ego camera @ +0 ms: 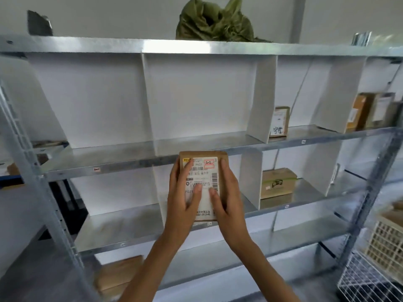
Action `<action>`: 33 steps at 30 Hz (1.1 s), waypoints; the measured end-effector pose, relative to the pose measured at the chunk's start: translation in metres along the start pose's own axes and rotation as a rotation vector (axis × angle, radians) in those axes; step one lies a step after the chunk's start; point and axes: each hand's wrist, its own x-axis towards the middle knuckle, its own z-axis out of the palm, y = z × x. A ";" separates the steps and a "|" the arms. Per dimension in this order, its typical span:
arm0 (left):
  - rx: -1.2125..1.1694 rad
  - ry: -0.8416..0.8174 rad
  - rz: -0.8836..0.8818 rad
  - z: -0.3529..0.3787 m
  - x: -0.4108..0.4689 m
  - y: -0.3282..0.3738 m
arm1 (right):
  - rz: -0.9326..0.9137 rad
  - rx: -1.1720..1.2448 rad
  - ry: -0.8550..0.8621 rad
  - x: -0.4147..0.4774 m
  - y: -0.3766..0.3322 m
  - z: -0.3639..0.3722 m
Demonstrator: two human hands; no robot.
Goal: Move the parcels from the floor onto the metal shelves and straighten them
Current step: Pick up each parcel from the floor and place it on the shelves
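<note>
I hold a small brown cardboard parcel [205, 164] with a white shipping label upright in front of the metal shelves [122, 167]. My left hand [185, 197] grips its left side and my right hand [226, 192] its right side, thumbs lying on the label. The parcel hangs in front of the middle bay, its top edge level with the front edge of the second shelf. More parcels stand on the shelves: a brown box [280, 122] one bay to the right, a banded box [278, 183] below it, several boxes [368, 111] at the far right.
White dividers [259, 101] split each shelf into bays. A green sack [216, 21] lies on the top shelf. A brown parcel [118, 274] rests on the bottom shelf at left. A wire basket [370, 282] and a cream crate [386, 238] stand at the right.
</note>
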 end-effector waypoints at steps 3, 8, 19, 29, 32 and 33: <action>-0.022 -0.018 0.024 0.063 0.001 0.010 | -0.014 -0.041 0.021 0.002 0.011 -0.063; -0.095 -0.054 0.051 0.169 0.003 0.037 | -0.034 -0.112 0.066 0.011 0.036 -0.169; -0.133 -0.141 0.027 0.305 0.002 0.046 | -0.013 -0.148 0.142 0.017 0.075 -0.290; -0.069 -0.070 0.015 0.312 0.002 0.006 | -0.047 -0.137 0.085 0.031 0.117 -0.276; 0.003 -0.013 0.007 0.297 -0.005 -0.014 | -0.088 -0.126 0.022 0.032 0.136 -0.253; 0.024 0.003 0.001 0.291 -0.008 -0.021 | -0.093 -0.126 0.003 0.034 0.143 -0.244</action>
